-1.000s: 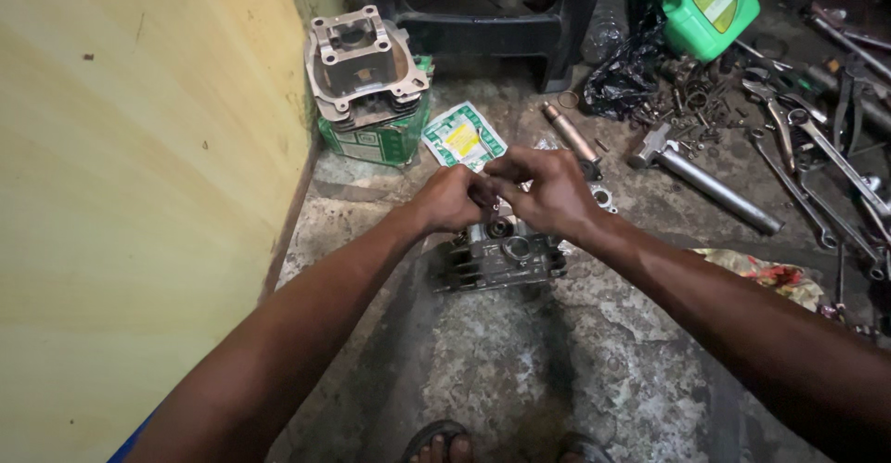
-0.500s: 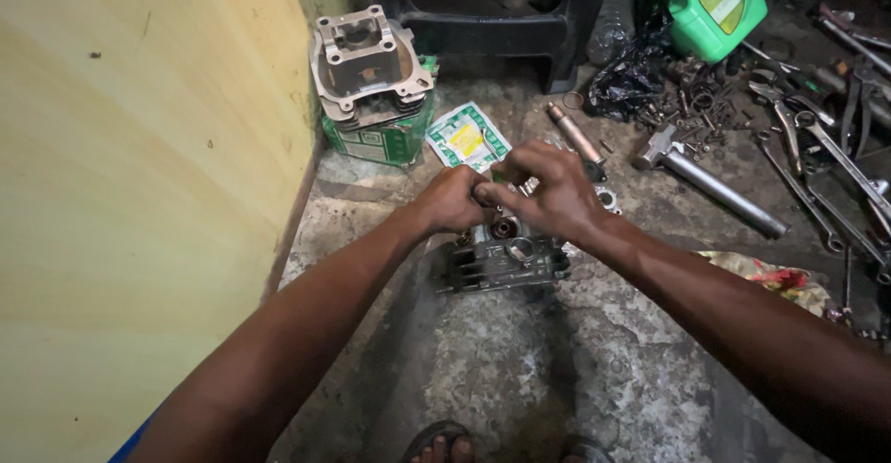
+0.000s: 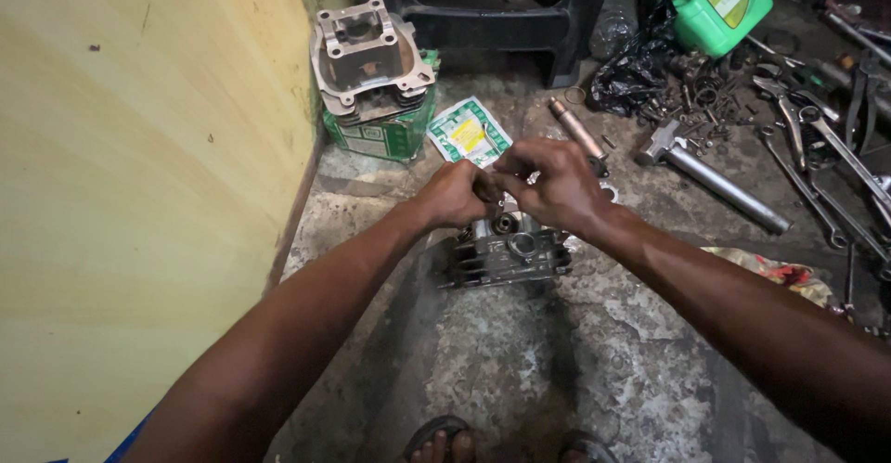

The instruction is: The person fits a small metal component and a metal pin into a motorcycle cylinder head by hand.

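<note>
Directly beneath the joined fingertips, the finned engine part (image 3: 506, 254) is set on the concrete floor (image 3: 594, 370), its long axis running left to right. A small piece, too hidden to identify, is pinched between the left hand (image 3: 455, 194) and right hand (image 3: 557, 185), both closed and touching just above it.

Wall (image 3: 121, 194): yellow, painted, a few dark specks, filling 9 o'clock. Floor (image 3: 557, 361): rough grey concrete, cracked and stained, worn pale in patches. Black plastic stool (image 3: 492, 18) at 12 o'clock, standing against the wall's far end. Light dim and even; far corner at 1 o'clock falls dark.
</note>
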